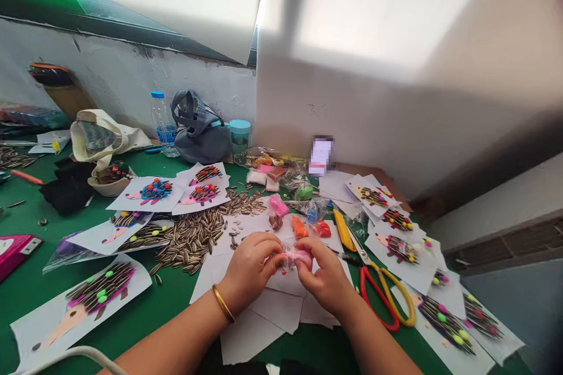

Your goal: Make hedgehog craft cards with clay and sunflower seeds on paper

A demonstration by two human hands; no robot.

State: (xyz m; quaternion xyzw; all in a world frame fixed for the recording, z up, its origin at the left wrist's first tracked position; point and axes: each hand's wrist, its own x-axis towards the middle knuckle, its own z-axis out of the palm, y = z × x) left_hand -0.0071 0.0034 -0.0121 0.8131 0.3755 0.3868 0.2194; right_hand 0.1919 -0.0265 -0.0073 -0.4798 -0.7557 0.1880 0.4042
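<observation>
Both hands meet over the white paper sheets (277, 307) in the middle of the table. A lump of pink modelling clay (299, 256) in clear plastic wrap is between them. My left hand (254, 266), with a gold bangle at the wrist, pinches the wrap on one side. My right hand (325, 275) has its fingers closed round the pink lump on the other. Just beyond lie wrapped orange clay (299, 227), red clay (322, 228), brown clay (275, 222) and brighter pink clay (278, 205).
Sunflower seeds (189, 240) are heaped left of the paper. Scissors (378, 287) and a yellow utility knife (343, 229) lie right of my hands. Hedgehog pictures (88, 304) made with seeds flank both sides. A water bottle (162, 123), grey bag (200, 135) and phone (321, 155) stand behind.
</observation>
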